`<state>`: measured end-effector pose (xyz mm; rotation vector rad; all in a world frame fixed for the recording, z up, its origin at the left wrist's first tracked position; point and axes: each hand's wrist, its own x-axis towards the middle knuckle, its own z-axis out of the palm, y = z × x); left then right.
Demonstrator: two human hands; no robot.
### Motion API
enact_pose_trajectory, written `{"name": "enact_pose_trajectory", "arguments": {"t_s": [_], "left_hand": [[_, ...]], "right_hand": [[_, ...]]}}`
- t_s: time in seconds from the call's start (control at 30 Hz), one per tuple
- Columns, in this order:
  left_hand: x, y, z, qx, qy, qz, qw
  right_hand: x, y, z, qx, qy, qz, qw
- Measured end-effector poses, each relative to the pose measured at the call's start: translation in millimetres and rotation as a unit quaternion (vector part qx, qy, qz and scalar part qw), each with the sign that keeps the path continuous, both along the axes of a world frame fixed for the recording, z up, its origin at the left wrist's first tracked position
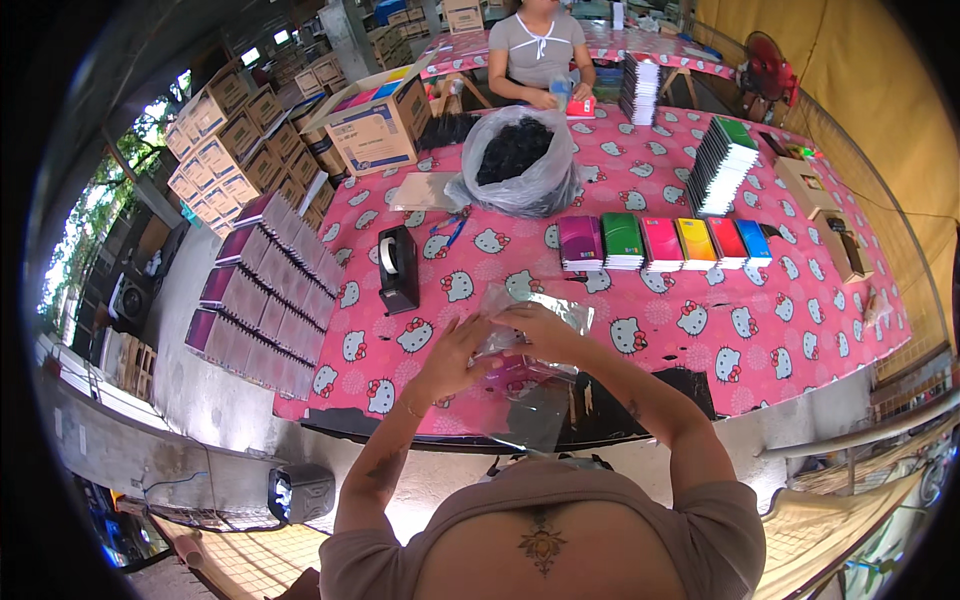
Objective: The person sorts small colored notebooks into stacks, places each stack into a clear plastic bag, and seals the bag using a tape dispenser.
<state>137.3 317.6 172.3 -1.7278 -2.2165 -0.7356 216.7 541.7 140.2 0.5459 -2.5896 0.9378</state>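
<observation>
In front of me at the near table edge, a clear plastic bag point(575, 316) lies around a purple notebook point(513, 376), its loose film spreading past both ends. My left hand point(452, 355) grips the bag's left side, fingers fairly straight over the film. On the upper side, my right hand point(541, 332) has bent fingers closed on the plastic. Parts of the notebook are hidden by my hands and by glare. A black tape dispenser point(398, 270) stands left of them. Beyond, a row of notebook stacks includes a purple stack point(580, 243) and a green stack point(622, 240).
Tall notebook stacks point(262, 300) stand at the left edge. A large plastic sack point(520, 165) with black contents, blue-handled scissors point(458, 226) and an open carton point(375, 125) sit farther back. More notebooks point(722, 165) rise at right. Across the table another person point(540, 55) handles a red notebook.
</observation>
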Motion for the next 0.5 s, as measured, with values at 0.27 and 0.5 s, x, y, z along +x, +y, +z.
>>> {"name": "enact_pose_trajectory", "arguments": {"t_s": [0.27, 0.5], "left_hand": [[-17, -4, -17, 0.023, -0.137, 0.038, 0.99], [-19, 30, -7, -0.11, -0.099, 0.151, 0.977]], "right_hand": [[2, -16, 2, -0.048, 0.01, 0.001, 0.999], [-5, -28, 3, -0.038, -0.07, -0.104, 0.991]]}}
